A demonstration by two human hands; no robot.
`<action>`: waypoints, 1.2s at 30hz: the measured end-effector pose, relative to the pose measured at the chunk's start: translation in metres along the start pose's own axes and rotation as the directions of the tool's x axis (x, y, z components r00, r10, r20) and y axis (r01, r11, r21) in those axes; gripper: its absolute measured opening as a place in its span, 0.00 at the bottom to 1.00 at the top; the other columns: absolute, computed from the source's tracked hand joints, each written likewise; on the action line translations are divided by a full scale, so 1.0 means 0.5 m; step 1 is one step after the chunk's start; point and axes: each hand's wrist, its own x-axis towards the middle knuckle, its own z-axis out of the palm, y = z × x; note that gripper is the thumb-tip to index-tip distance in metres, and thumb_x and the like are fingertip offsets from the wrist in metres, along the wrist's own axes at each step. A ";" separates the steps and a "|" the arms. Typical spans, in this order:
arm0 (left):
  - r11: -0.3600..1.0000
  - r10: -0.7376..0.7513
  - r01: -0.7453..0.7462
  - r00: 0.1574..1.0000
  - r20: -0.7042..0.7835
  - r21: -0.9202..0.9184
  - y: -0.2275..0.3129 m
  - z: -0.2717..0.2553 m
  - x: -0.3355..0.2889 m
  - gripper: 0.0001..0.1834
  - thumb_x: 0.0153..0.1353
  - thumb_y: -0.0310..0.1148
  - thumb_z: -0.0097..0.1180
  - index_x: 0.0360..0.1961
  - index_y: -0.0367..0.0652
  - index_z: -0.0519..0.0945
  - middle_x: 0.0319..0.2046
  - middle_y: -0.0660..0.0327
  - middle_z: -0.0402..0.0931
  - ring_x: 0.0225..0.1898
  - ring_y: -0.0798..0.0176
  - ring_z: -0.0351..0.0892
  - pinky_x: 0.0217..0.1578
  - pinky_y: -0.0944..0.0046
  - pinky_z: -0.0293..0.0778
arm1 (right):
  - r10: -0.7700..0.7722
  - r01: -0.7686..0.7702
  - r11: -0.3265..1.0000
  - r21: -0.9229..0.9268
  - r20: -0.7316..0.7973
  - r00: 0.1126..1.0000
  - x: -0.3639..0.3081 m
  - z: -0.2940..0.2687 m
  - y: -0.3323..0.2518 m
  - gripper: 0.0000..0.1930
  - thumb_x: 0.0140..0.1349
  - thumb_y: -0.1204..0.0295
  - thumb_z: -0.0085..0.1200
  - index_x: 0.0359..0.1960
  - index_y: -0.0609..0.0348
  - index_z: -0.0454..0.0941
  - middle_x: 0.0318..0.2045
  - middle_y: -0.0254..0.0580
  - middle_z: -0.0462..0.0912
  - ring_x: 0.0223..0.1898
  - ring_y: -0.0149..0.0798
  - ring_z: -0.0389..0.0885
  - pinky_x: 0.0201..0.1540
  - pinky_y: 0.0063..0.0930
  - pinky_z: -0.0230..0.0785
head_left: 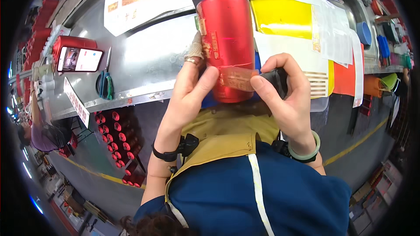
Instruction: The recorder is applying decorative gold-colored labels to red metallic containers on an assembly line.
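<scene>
Red metal cylinder [227,39], a fire-extinguisher body with a threaded steel neck, lies lengthwise at the edge of the steel bench [144,65], its base toward my apron. My left hand [188,91] is wrapped against its side, thumb pressing a coppery label [236,78] onto it. My right hand [284,91] is curled shut on a small black tool [275,81] beside the label's edge. Green-handled scissors [105,85] and 1 red device with a screen [78,54] sit well apart to the left.
</scene>
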 end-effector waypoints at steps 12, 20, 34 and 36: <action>0.978 0.104 -0.116 0.992 0.077 0.176 -0.017 -0.009 0.002 0.38 0.76 0.27 0.50 0.80 0.30 0.46 0.78 0.47 0.51 0.79 0.52 0.52 0.77 0.52 0.49 | 0.103 -0.104 0.994 -0.015 -0.055 0.993 0.005 -0.003 0.007 0.11 0.67 0.73 0.67 0.42 0.62 0.76 0.30 0.29 0.81 0.33 0.21 0.77 0.38 0.17 0.69; 0.977 0.107 -0.114 0.993 0.050 0.177 -0.012 -0.002 -0.001 0.44 0.72 0.32 0.59 0.79 0.29 0.48 0.77 0.46 0.54 0.79 0.53 0.51 0.77 0.53 0.47 | 0.101 -0.103 0.994 -0.031 -0.057 0.993 0.008 -0.001 0.006 0.11 0.66 0.73 0.67 0.41 0.62 0.76 0.30 0.30 0.81 0.33 0.21 0.77 0.38 0.18 0.70; 0.979 0.121 -0.125 0.992 0.031 0.162 -0.020 -0.002 0.000 0.41 0.74 0.31 0.57 0.78 0.27 0.49 0.76 0.46 0.56 0.78 0.53 0.53 0.77 0.53 0.48 | 0.089 -0.093 0.994 -0.062 -0.052 0.995 0.009 -0.001 0.011 0.11 0.66 0.73 0.67 0.41 0.63 0.76 0.30 0.30 0.80 0.32 0.22 0.76 0.37 0.19 0.70; 0.981 0.111 -0.115 0.993 0.032 0.154 -0.016 0.000 -0.001 0.41 0.74 0.31 0.57 0.78 0.27 0.49 0.76 0.45 0.56 0.78 0.53 0.54 0.77 0.53 0.48 | 0.083 -0.086 0.994 -0.070 -0.055 0.995 0.010 -0.001 0.013 0.11 0.66 0.73 0.67 0.41 0.63 0.76 0.30 0.30 0.80 0.32 0.22 0.76 0.37 0.19 0.70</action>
